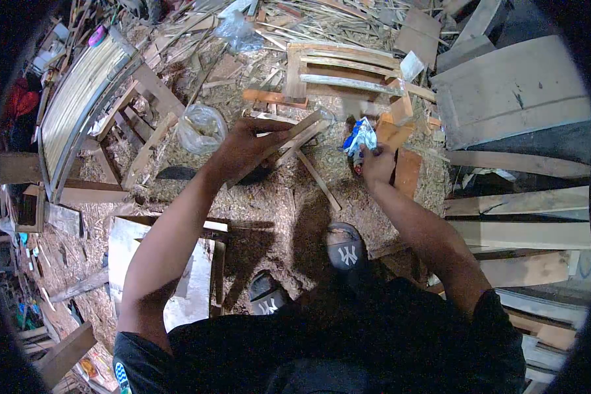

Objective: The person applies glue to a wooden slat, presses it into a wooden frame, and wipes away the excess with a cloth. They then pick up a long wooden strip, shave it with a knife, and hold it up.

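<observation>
My left hand [246, 150] gripped a wooden piece [308, 123], my right hand [379, 165] pinched a blue-white packet [363, 136], with a plastic bag [202, 129] and slatted frame [351, 84] cluttering the sawdusty floor [387, 223].

We see a floor [371, 220] strewn with wood shavings [95, 244], thin offcuts [338, 23] heaped at the far side, and boards [519, 199] lined along the right; shadows [251, 248] darken the middle ground.
</observation>
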`<state>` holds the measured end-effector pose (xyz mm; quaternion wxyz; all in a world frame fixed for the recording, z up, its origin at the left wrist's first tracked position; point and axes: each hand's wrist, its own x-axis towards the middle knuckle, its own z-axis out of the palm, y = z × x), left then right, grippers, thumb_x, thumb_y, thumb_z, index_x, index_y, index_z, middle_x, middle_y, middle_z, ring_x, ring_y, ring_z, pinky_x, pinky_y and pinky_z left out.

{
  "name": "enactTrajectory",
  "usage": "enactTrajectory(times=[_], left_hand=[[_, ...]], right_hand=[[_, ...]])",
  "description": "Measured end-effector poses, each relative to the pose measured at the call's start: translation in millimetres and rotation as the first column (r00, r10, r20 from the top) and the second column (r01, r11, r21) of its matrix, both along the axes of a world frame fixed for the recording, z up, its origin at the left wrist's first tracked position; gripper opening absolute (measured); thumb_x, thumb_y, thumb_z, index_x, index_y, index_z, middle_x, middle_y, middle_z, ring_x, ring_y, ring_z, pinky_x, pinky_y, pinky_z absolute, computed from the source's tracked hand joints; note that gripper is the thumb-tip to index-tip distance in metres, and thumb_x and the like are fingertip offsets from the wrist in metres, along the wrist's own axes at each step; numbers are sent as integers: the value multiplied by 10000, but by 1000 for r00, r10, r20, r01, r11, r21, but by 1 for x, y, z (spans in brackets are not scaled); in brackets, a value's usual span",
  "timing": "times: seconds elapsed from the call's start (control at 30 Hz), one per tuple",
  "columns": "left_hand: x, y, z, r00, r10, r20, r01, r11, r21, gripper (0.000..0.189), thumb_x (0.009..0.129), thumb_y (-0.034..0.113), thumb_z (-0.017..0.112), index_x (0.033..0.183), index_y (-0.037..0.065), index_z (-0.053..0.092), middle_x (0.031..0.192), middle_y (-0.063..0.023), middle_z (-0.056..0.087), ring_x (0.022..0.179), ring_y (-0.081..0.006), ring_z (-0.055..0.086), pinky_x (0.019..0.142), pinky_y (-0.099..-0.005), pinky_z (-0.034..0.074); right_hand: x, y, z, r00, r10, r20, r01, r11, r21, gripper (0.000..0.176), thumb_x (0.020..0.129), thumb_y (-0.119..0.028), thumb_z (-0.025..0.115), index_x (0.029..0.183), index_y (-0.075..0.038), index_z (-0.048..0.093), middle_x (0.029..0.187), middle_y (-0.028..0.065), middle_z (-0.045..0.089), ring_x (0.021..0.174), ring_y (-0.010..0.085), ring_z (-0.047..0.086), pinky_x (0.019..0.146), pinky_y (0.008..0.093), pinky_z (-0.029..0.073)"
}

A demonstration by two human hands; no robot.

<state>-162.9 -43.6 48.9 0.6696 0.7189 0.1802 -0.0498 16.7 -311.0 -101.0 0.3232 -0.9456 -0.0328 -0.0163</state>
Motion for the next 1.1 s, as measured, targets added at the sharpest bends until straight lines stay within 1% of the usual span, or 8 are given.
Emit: enactTrajectory(times=[0.33,0.5,0.67,0.73,0.8,0.87,0.93,1.1], left_hand=[[1,6,-7,998,-38,57,29,989,148,288,956,204,631,1179,28,675,795,-16,666,594,-79,560,493,-236,445],[-4,6,-3,999,38,-20,-39,996,-78,288,954,198,633,1181,24,671,776,-15,653,606,-82,563,507,-240,453],[-3,11,-13,999,41,-22,-44,990,-131,289,956,204,632,1169,13,671,802,-38,672,658,-102,598,578,-262,507],[-2,12,-17,971,-72,230,7,962,274,285,962,208,624,1158,7,671,854,-60,700,706,-113,616,663,-286,538],[1,14,-25,978,-75,196,29,974,226,280,964,204,621,1158,10,676,887,-72,711,748,-112,620,696,-292,539],[2,13,-24,983,-78,168,49,984,173,276,966,201,618,1158,13,681,919,-84,722,789,-112,625,729,-299,541],[3,8,-10,999,-31,33,27,993,117,275,958,200,635,1161,23,691,929,-89,725,802,-111,623,745,-291,536],[7,7,-16,995,-31,98,25,998,63,257,943,209,663,1128,39,716,896,-58,725,738,-92,606,682,-277,526]], right_hand=[[1,-16,10,812,459,361,-411,888,-204,296,802,-207,710,963,26,622,899,232,633,877,413,614,799,483,486],[-21,-14,46,839,504,205,-540,817,202,296,909,-115,580,1159,29,515,1029,216,616,949,356,600,873,433,468],[-28,-6,69,896,399,-194,-204,758,619,420,960,-65,535,1365,-2,443,1159,125,607,1069,204,563,937,336,449],[-17,-16,65,860,459,-221,-243,751,614,366,913,-12,519,1277,4,490,1152,103,607,1005,208,591,901,339,478],[-4,-28,47,585,547,-599,378,469,798,323,895,-7,529,1218,-8,530,1110,92,622,978,188,600,887,339,485],[-28,-9,107,602,516,-609,387,479,788,212,900,-81,614,1105,-35,585,990,60,649,835,157,626,773,331,522],[-29,-6,121,689,464,-556,-57,800,597,189,896,-162,699,1013,-45,608,867,37,656,699,126,623,642,302,527],[-44,5,174,525,660,-538,-85,669,738,147,908,-84,688,1012,-40,594,806,21,664,635,122,642,575,303,541]])
